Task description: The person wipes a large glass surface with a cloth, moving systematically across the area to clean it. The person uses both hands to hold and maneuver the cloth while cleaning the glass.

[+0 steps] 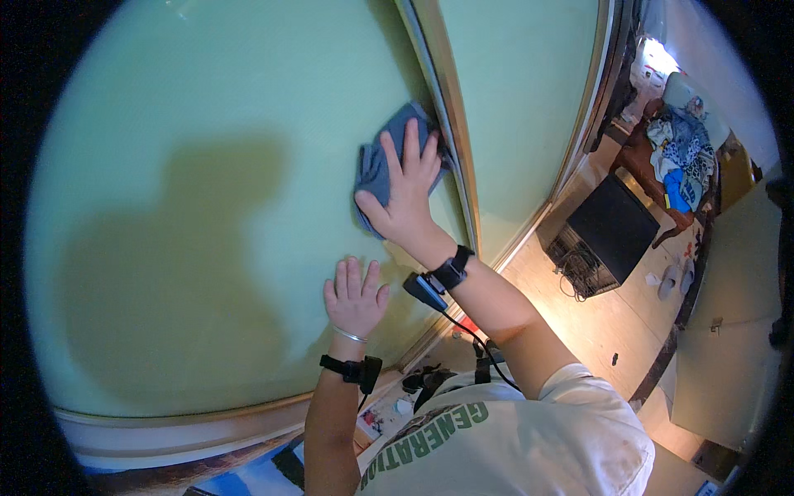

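Note:
My right hand presses a folded blue-grey cloth flat against a pale green sliding door panel, its fingers spread, close beside the panel's metal-and-wood-toned edge frame. Lower down and to the left, my left hand rests its palm side towards the same panel, fingers apart, holding nothing. Both wrists carry black straps with small devices, and a silver bangle circles the left wrist. A shadow falls across the panel on the left.
Right of the frame stands a second pale green panel. On the tiled floor are a black box-shaped case with coiled cables and a pair of slippers. Clothes lie heaped on a brown wooden chair beyond.

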Available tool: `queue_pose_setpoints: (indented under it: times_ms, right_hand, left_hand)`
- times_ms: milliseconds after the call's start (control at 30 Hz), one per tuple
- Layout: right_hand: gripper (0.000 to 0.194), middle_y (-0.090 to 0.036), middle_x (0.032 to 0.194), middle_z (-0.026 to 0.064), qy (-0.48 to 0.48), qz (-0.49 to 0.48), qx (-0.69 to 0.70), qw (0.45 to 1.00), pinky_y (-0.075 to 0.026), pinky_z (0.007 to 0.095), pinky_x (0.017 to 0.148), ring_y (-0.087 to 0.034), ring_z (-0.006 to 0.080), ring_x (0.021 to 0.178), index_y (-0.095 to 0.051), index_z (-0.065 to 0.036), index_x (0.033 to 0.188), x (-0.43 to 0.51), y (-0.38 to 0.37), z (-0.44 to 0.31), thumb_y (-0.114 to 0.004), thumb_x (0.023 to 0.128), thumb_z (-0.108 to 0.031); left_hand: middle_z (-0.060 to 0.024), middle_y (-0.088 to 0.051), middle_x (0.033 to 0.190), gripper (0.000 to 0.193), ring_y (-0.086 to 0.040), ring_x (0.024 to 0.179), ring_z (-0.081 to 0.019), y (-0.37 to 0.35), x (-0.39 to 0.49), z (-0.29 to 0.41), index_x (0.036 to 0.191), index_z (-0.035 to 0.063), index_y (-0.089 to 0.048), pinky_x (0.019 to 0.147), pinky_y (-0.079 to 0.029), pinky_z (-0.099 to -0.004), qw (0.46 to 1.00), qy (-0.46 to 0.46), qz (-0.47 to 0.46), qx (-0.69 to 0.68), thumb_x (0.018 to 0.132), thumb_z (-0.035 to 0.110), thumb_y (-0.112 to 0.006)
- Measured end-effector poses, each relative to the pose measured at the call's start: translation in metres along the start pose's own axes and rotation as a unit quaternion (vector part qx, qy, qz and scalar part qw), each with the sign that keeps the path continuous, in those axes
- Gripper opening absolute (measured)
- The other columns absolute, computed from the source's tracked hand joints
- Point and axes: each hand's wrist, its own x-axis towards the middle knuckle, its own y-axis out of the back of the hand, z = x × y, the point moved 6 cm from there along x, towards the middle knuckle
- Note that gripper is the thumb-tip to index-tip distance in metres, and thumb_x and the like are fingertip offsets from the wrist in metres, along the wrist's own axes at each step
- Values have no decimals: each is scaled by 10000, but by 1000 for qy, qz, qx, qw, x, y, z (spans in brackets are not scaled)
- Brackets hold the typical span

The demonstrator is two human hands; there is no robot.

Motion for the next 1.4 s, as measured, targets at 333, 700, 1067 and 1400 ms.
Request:
queue_pose_setpoints:
  times_ms: [333, 700, 1067, 1400]
  right_hand:
    - [803, -52, 1546, 290, -228, -4, 165, 960, -78, 535, 1149, -62, 523, 1395, -215, 58, 1444, -149, -41, 101, -623, 804, -204]
    - [830, -59, 1545, 285, -60, -21, 93, 994, -29, 726, 1042, 0, 590, 1369, -350, -102, 1444, -95, -40, -8, -717, 750, -371]
    - [665, -216, 1461, 292, 103, -72, 37, 991, -100, 787, 983, -104, 660, 1301, -562, -122, 1244, -191, -59, 17, -745, 674, -411]
    - [712, -107, 1548, 282, -62, -10, 68, 996, -50, 707, 1055, -30, 572, 1384, -394, -43, 1403, -70, -32, 5, -637, 762, -239]
  left_hand:
    - [-141, -307, 1529, 553, -263, 1424, -314, -6, -5, 1, 1442, 197, -412, 1146, -110, -512, 1000, 10, -19, 11, 960, 468, -412]
    - [-214, -296, 1507, 565, -300, 1367, -418, 0, -17, -1, 1431, 145, -402, 1093, -175, -563, 995, -20, 6, -99, 972, 474, -370]
    - [-317, -177, 1509, 637, -94, 1404, -529, 0, -54, -10, 1423, 49, -335, 1077, -141, -659, 993, 64, -31, -98, 976, 503, -316]
    - [-318, -308, 1444, 574, -283, 1325, -509, 8, -71, -15, 1346, 70, -459, 1012, -256, -617, 989, 35, -59, -135, 957, 491, -430]
